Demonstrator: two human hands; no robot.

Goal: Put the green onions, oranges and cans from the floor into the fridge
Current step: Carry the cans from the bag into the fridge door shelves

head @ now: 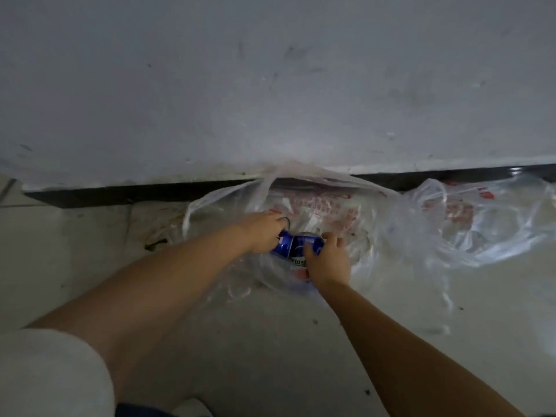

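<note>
Two blue cans lie side by side on the floor [270, 341] inside a clear plastic bag [340, 212]. The left hand [263, 231] grips the left can [282, 242]; the right hand [326, 261] curls round the right can [305, 246]. A second crumpled bag [481, 224] lies just beside, against the dark baseboard [120, 194] under the grey wall [270, 85].

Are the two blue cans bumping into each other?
Touching. The head view shows the left blue can and right blue can pressed side by side with no gap, one in each hand.
</note>
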